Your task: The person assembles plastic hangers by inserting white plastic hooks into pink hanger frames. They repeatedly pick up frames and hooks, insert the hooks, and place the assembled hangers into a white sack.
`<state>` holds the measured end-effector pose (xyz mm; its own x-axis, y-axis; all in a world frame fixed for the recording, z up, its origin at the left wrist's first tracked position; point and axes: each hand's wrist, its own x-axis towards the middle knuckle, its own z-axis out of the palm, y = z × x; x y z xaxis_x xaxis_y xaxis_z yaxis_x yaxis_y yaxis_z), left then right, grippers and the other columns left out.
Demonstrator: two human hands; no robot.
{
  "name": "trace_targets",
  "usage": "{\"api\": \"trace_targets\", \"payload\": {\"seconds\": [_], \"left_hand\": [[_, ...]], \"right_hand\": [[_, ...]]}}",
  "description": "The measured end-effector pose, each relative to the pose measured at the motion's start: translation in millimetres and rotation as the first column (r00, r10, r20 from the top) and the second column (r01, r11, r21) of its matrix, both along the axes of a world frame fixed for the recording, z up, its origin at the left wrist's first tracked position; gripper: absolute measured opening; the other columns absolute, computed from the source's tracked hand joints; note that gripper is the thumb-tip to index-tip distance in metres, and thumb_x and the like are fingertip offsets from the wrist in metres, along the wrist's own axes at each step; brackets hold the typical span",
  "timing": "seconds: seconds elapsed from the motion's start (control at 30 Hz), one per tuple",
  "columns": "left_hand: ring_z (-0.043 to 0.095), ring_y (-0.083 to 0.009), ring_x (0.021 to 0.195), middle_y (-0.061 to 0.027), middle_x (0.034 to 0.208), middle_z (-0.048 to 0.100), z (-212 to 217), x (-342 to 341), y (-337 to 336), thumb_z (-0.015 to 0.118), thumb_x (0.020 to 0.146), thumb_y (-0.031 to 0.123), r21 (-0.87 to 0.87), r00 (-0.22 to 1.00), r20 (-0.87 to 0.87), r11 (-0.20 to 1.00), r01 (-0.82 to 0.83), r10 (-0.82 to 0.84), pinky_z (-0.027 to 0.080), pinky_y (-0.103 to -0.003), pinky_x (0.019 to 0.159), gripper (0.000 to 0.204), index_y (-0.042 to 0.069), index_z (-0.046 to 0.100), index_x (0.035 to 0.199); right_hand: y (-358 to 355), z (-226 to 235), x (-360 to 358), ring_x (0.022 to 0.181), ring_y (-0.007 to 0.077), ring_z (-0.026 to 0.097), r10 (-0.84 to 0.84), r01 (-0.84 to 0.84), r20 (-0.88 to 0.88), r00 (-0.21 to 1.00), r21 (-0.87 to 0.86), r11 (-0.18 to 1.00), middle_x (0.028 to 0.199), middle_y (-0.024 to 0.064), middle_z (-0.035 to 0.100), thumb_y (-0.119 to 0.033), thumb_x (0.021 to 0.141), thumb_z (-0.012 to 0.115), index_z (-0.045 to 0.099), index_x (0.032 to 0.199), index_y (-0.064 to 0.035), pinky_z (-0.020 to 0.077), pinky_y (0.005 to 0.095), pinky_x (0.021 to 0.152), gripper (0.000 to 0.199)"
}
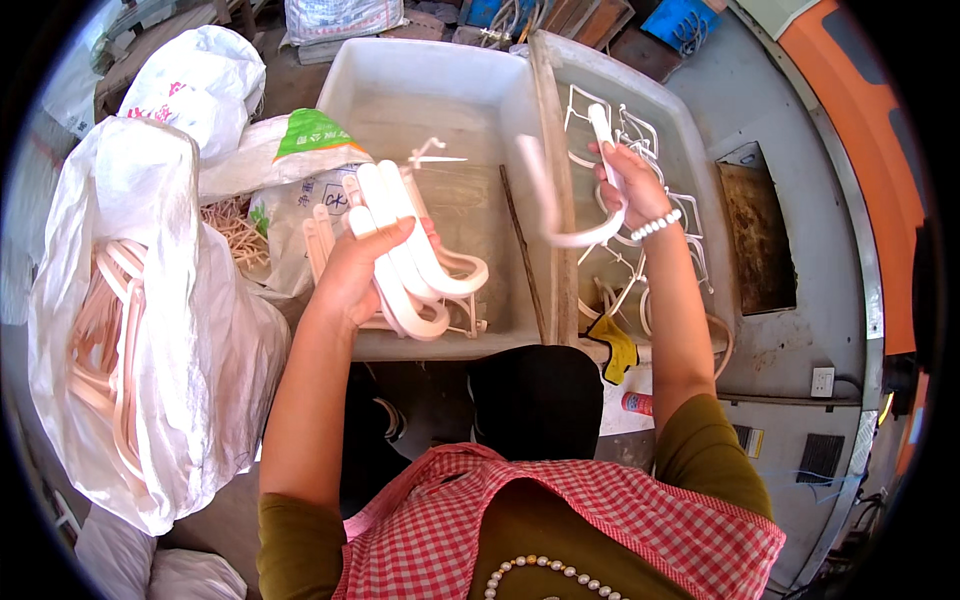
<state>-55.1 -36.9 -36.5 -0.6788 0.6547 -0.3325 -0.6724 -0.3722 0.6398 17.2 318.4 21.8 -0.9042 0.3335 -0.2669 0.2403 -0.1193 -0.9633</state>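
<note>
My left hand (360, 265) is closed around several pale pink U-shaped plastic pieces (405, 235), held as a bundle over the near left part of a white tub (420, 55). In my right hand (632, 185) is a single U-shaped plastic piece (590, 238) of the same kind. One end of it points up past my fingers, and its other arm is blurred, crossing the wooden strip between the tubs. Beneath my right hand, thin white plastic frames (640, 130) lie in a second tub (690, 110).
A white woven sack (190, 400) at the left holds more U-shaped pieces (125, 330). Beside it, another sack contains thin pinkish sticks (235, 230). A dark rod (520, 250) leans inside the left tub. A yellow cloth (612, 348) hangs at the right tub's near edge.
</note>
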Motion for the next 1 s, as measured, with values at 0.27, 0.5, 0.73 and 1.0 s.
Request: {"api": "trace_targets", "payload": {"seconds": [0.27, 0.5, 0.73, 1.0], "left_hand": [[0.060, -0.0323, 0.104, -0.0186, 0.112, 0.061, -13.0, 0.4, 2.0, 0.061, 0.088, 0.046, 0.317, 0.997, 0.029, 0.946, 0.059, -0.072, 0.051, -0.046, 0.090, 0.059, 0.000, 0.049, 0.123], [0.060, -0.0317, 0.104, -0.0185, 0.115, 0.060, -19.2, 1.5, 5.7, 0.044, 0.084, 0.069, 0.394, 0.993, 0.013, 0.913, 0.105, -0.120, 0.052, -0.045, 0.088, 0.079, 0.005, 0.047, 0.129], [0.064, -0.0294, 0.094, -0.0165, 0.103, 0.064, -7.8, 11.0, 7.4, 0.056, 0.087, 0.052, 0.364, 0.999, 0.040, 0.931, 0.016, -0.033, 0.054, -0.042, 0.084, 0.059, 0.004, 0.051, 0.122], [0.064, -0.0202, 0.084, -0.0108, 0.094, 0.064, -4.9, 18.6, 7.9, 0.071, 0.082, 0.017, 0.155, 0.992, -0.076, 0.981, 0.113, -0.102, 0.055, -0.034, 0.076, 0.038, 0.000, 0.055, 0.112]], "right_hand": [[-81.0, -26.8, 2.5, 0.045, 0.0080, 0.033, 0.388, -0.489, -0.302, 0.871, -0.605, 0.628, 0.061, -0.0028, 0.039, -0.043, 0.098, 0.041, 0.055, 0.117, -0.0057, 0.0298, 0.0227, 0.040, 0.044], [-116.2, -67.7, -7.0, 0.050, 0.0081, 0.035, 0.247, -0.241, -0.083, 0.966, -0.642, 0.728, 0.063, -0.0038, 0.041, -0.046, 0.097, 0.043, 0.057, 0.108, -0.0109, 0.0289, 0.0221, 0.045, 0.039], [-115.5, -89.8, -6.0, 0.051, 0.0098, 0.037, 0.080, -0.186, -0.177, 0.981, -0.737, 0.650, 0.064, -0.0027, 0.043, -0.045, 0.098, 0.042, 0.056, 0.108, -0.0099, 0.0308, 0.0246, 0.047, 0.039], [-120.5, -103.6, -21.6, 0.089, 0.0208, 0.053, -0.004, -0.026, 0.112, 0.994, 0.264, 0.964, 0.098, 0.0093, 0.061, -0.034, 0.097, 0.048, 0.052, 0.127, -0.0082, 0.0452, 0.0331, 0.082, 0.040]]}}
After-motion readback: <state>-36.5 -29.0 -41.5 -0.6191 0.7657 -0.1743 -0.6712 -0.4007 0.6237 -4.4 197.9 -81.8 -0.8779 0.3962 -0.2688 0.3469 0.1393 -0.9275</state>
